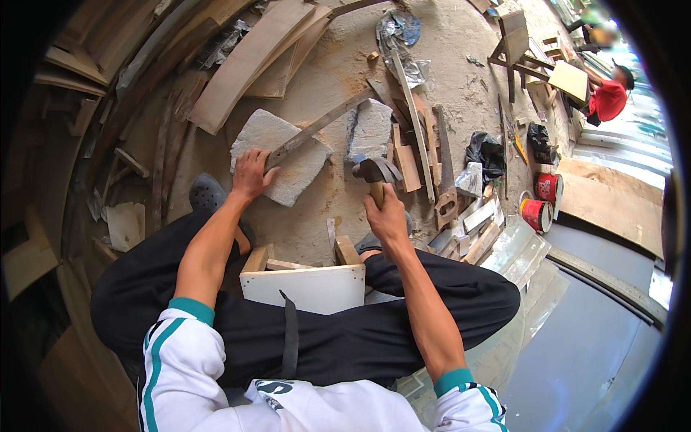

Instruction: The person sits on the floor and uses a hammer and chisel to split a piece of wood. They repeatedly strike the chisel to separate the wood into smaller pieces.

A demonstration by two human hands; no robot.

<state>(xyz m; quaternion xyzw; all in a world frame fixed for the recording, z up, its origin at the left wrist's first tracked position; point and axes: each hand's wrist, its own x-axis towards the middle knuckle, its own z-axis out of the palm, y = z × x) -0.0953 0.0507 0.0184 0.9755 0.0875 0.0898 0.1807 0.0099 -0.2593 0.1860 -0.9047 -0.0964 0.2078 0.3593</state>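
Note:
My left hand (252, 173) grips the near end of a narrow wooden strip (320, 124). The strip lies across a rough whitish slab (277, 151) and slants away to the right, its far end by a smaller pale block (370, 129). In my right hand (386, 214) is a claw hammer (376, 173), held by its wooden handle with the head raised in front of me. The hammer head appears near the smaller block and apart from the strip. Between my legs stands a white-faced wooden box or stool (302, 288).
A handsaw (446, 180) lies to the right beside wood offcuts (408, 167). Beyond are a black plastic bag (485, 153) and red paint cans (536, 214). Long boards (248, 61) lie at the far left. A person in red (610, 99) sits near a wooden chair (514, 50).

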